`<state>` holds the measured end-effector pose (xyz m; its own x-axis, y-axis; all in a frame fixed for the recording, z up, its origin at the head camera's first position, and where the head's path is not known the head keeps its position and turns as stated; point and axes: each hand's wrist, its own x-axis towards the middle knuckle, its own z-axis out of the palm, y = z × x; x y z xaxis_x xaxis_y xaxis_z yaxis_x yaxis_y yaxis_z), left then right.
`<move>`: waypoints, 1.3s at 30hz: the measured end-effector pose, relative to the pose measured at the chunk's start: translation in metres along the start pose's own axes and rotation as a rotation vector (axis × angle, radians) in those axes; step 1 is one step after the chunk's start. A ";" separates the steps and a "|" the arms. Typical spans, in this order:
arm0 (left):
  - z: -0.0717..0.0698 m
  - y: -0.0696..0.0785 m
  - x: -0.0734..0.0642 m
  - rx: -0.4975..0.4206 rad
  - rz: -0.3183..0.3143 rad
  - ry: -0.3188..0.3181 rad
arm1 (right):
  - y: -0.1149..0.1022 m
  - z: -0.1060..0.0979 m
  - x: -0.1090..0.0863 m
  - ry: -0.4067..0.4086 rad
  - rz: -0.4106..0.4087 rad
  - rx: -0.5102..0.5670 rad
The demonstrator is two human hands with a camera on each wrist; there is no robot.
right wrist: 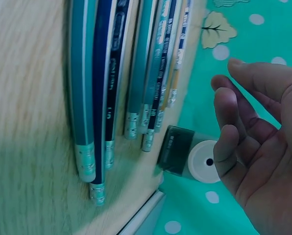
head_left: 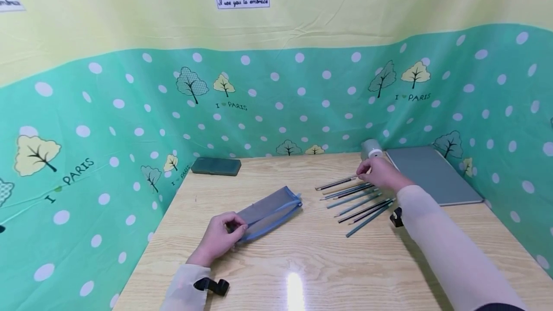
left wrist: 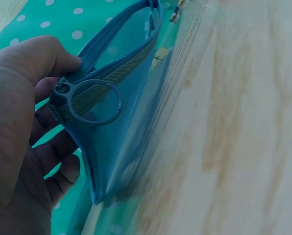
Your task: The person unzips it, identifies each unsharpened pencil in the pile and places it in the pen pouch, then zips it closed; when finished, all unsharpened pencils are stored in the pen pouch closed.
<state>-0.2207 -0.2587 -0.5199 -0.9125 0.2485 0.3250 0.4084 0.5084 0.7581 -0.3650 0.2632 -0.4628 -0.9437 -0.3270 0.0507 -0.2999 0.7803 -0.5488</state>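
Note:
My left hand (head_left: 219, 235) pinches the near left end of a blue mesh zip pouch (head_left: 270, 208) between thumb and fingers. In the left wrist view the pouch's zipped top gapes, and a blue ring pull (left wrist: 117, 116) hangs by my thumb. My right hand (head_left: 382, 174) is over the far end of a loose row of several pencils (head_left: 369, 219). Its fingers are loosely bent, the fingertips close by the end of the farthest pencil (head_left: 335, 183). In the right wrist view nothing shows between thumb and fingers, and the pencils (right wrist: 81, 73) lie beside the hand, eraser ends toward the camera.
A grey pencil sharpener (head_left: 370, 149) with a round white front stands just behind my right hand. Farther right lies a flat grey board (head_left: 436, 176). A dark green case (head_left: 216, 166) sits at the back left of the wooden table (head_left: 311, 272). Patterned cloth (head_left: 259, 100) hangs around it.

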 end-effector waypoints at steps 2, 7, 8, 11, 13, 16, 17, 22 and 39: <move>0.000 -0.001 0.000 -0.005 0.003 0.010 | 0.001 0.001 0.003 -0.009 0.023 -0.015; 0.000 -0.002 0.001 -0.014 0.008 0.040 | 0.001 0.005 0.013 -0.041 0.072 -0.045; -0.001 -0.002 0.001 -0.014 0.006 0.046 | 0.001 0.006 0.016 -0.048 0.083 -0.046; -0.002 -0.002 0.001 -0.017 -0.001 0.055 | 0.001 0.008 0.024 -0.074 0.108 -0.061; -0.003 -0.002 0.001 -0.017 -0.004 0.060 | 0.003 0.010 0.030 -0.086 0.120 -0.082; -0.003 -0.003 0.002 -0.016 -0.002 0.069 | 0.007 0.013 0.037 -0.089 0.122 -0.116; -0.003 -0.003 0.002 -0.014 -0.002 0.071 | 0.007 0.014 0.039 -0.088 0.121 -0.123; -0.003 -0.002 0.002 -0.009 -0.005 0.084 | 0.007 0.018 0.044 -0.096 0.101 -0.152; -0.004 -0.004 0.004 0.004 -0.009 0.084 | 0.013 0.016 0.047 -0.095 0.115 -0.247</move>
<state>-0.2258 -0.2633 -0.5198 -0.9149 0.1734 0.3644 0.3998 0.5136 0.7592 -0.4108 0.2491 -0.4806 -0.9597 -0.2678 -0.0848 -0.2272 0.9175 -0.3264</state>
